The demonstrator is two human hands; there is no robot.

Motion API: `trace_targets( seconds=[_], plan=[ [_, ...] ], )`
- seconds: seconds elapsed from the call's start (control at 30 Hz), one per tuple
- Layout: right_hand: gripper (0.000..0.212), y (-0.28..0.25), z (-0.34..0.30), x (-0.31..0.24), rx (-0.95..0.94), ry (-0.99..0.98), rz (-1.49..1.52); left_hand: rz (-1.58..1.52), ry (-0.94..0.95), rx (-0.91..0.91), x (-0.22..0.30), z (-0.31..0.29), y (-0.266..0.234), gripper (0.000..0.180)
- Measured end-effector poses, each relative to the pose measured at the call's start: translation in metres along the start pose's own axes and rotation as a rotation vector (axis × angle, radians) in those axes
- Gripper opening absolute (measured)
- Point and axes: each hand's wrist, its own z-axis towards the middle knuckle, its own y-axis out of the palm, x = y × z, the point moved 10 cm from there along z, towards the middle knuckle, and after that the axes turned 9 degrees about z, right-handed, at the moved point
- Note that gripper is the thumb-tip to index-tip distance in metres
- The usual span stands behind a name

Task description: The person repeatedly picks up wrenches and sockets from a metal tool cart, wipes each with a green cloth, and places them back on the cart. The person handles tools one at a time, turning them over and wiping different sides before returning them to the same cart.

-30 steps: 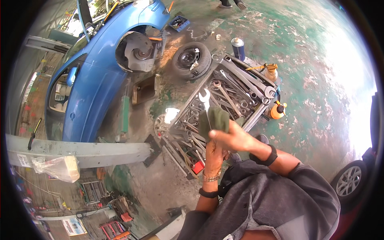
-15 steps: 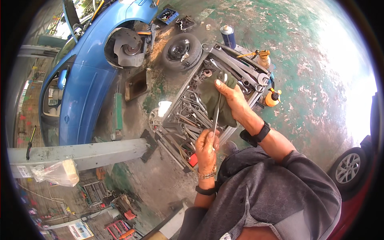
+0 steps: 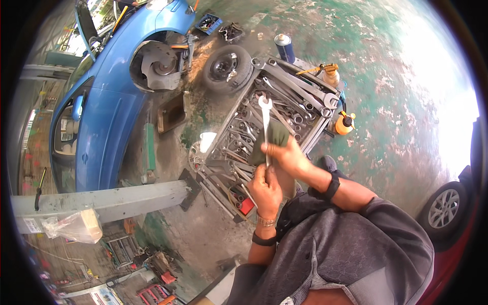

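Observation:
A long silver wrench (image 3: pixel 266 114) points away from me over a tool cart, its open-ended jaw at the far end. My left hand (image 3: pixel 265 190) is closed round its near end. Higher on the shank, my right hand (image 3: pixel 287 157) presses a dark green cloth (image 3: pixel 277 134) against it, thumb on top. The cloth hides part of the shank. Beneath both hands lies the tool cart (image 3: pixel 216 140), filled with many wrenches and sockets. Larger wrenches (image 3: pixel 300 86) lie along its far right side.
A blue car (image 3: pixel 109 112) with its front wheel off stands at left, a loose wheel (image 3: pixel 227 68) near it. A grey lift arm (image 3: pixel 101 198) reaches in from the left. A blue spray can (image 3: pixel 284 48) and an orange bottle (image 3: pixel 344 123) are beyond the cart.
The cloth and my right hand have slid down the wrench toward my left hand, baring its far jaw. The wrench's far end has swung slightly left.

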Motion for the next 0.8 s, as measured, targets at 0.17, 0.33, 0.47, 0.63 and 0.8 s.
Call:
trace_targets(
  seconds=[0.17,0.33,0.47,0.63,0.8],
  plan=[
    [0.018,-0.02,0.023,-0.027,0.131,0.101,0.212,0.048,0.082,-0.102,0.01,-0.014,0.007,0.012],
    [0.045,0.019,-0.01,-0.032,-0.075,-0.099,-0.281,0.087,0.16,-0.061,0.011,-0.007,0.008,0.014],
    [0.045,0.012,-0.024,-0.025,-0.017,-0.134,-0.439,0.13,0.186,-0.102,0.009,-0.005,0.01,0.016],
    [0.035,-0.026,0.016,-0.041,0.247,-0.281,-0.252,0.21,0.208,-0.18,0.012,-0.02,0.015,0.015],
    [0.025,-0.041,0.039,-0.034,0.232,-0.159,-0.13,0.166,0.098,-0.255,-0.008,-0.027,0.02,0.015]
  ],
)
